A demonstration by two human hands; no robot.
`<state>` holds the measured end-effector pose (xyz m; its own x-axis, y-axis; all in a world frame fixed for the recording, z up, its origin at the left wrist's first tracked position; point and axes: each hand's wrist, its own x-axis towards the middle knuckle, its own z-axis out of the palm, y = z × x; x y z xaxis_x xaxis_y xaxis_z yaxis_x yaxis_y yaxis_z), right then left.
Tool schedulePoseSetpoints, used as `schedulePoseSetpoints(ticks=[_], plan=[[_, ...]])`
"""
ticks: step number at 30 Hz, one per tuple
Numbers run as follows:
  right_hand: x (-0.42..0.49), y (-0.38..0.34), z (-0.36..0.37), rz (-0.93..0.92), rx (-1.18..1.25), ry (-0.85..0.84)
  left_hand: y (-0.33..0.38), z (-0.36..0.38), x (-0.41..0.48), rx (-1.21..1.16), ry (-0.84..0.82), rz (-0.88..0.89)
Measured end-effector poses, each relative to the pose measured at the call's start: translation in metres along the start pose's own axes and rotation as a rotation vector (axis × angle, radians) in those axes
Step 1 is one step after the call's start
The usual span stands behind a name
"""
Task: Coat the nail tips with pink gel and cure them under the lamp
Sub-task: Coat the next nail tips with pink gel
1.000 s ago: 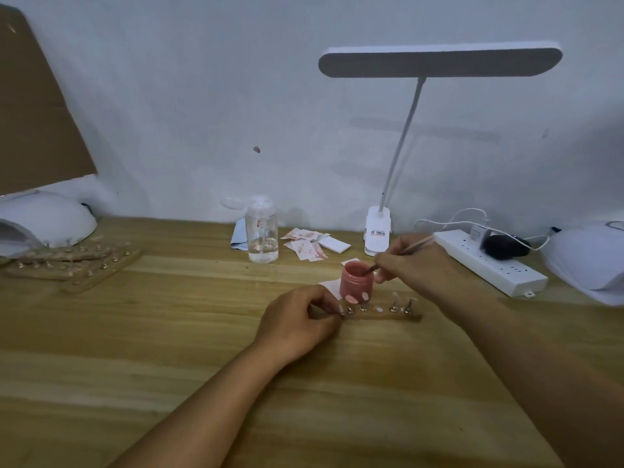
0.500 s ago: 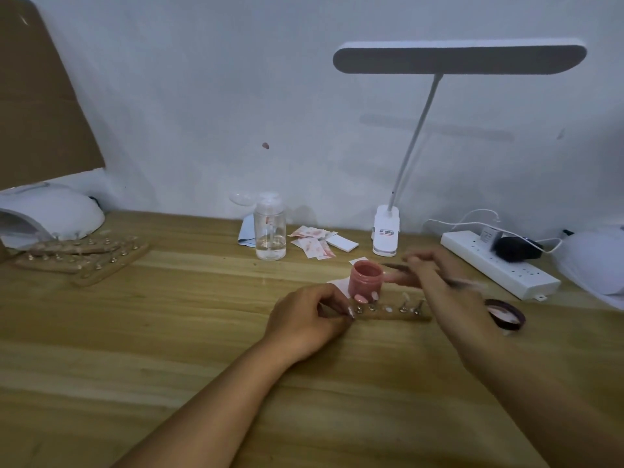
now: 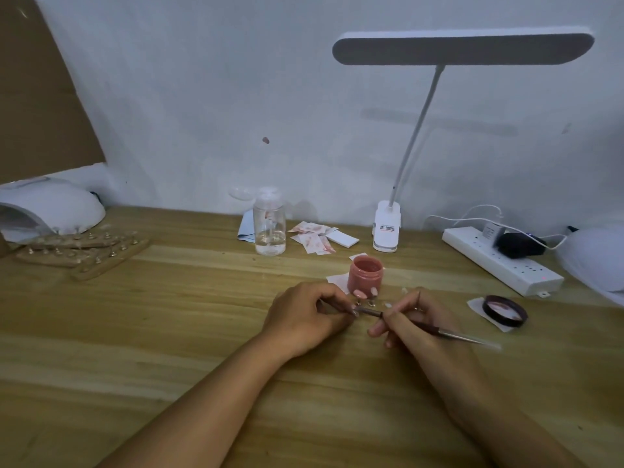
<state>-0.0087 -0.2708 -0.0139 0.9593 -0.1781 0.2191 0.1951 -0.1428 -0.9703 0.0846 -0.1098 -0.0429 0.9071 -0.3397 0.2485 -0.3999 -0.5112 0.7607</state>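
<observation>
Brush (image 3: pixel 449 333) moved: 1 s ago you'd dipped it in the pink gel jar (image 3: pixel 365 273). Since then your right hand (image 3: pixel 415 322) came down in front of the jar, fingers pinching the brush, bristle end by your left hand (image 3: pixel 300 319). Left fingers stayed curled, gripping the tip holder (image 3: pixel 371 303) w/ nail tips (image 3: pixel 373 291) on the surface (image 3: pixel 169 332). Jar & lid (image 3: pixel 504 310) hadn't shifted.

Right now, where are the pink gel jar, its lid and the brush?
pink gel jar (image 3: pixel 365 276): head view, on the jar's front wall.
lid (image 3: pixel 503 309): head view, on its pink-smeared inside.
brush (image 3: pixel 452 333): head view, on the handle, toward its rear end.
</observation>
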Motion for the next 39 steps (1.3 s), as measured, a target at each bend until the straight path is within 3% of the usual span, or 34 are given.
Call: schedulePoseSetpoints(ticks=[39], plan=[[-0.0016,-0.0013,-0.0002,-0.083,-0.09,-0.047,-0.0018,0.001,-0.0018,-0.02,-0.009,-0.013]])
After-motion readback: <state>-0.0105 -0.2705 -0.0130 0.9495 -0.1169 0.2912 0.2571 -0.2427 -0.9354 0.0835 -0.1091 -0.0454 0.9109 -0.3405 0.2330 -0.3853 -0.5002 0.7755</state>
